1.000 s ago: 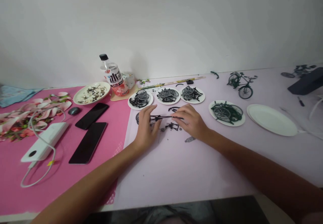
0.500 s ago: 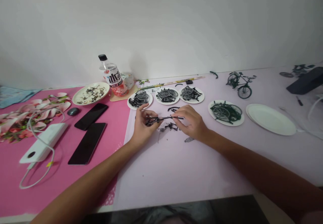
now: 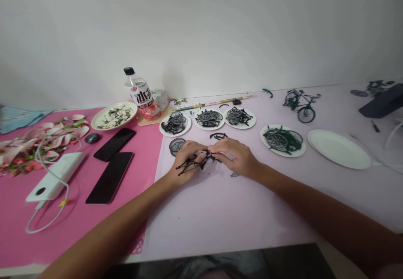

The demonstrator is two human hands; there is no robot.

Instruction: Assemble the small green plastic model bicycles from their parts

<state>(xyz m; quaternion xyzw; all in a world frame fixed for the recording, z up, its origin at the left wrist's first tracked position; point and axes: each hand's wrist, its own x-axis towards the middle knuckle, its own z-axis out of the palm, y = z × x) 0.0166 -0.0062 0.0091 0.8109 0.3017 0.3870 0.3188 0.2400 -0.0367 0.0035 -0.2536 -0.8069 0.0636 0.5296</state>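
Note:
My left hand (image 3: 186, 158) is closed around a thin black model bicycle frame (image 3: 188, 165), whose forked end sticks out across the palm. The fingertips of my right hand (image 3: 239, 156) are pinched together against the left fingertips, at the frame's other end. What they grip there is hidden by the fingers. Small black parts lie on the table just under the hands, partly covered. Beyond the left hand lies a dark spoked wheel (image 3: 177, 146). A curved black part (image 3: 218, 136) rests behind the right hand.
Several white plates hold bicycle parts, among them a plate of green ones (image 3: 297, 152). A plain white plate (image 3: 340, 149) is at right, an assembled model bicycle (image 3: 301, 104) behind. Two phones (image 3: 109, 178), a power bank (image 3: 56, 176), a bottle (image 3: 143, 96) and a bowl (image 3: 126, 124) stand left.
The frame has turned, its forked end now pointing toward me at lower left. My hands have come together, fingertips meeting, and the wheel behind the left hand has come into view.

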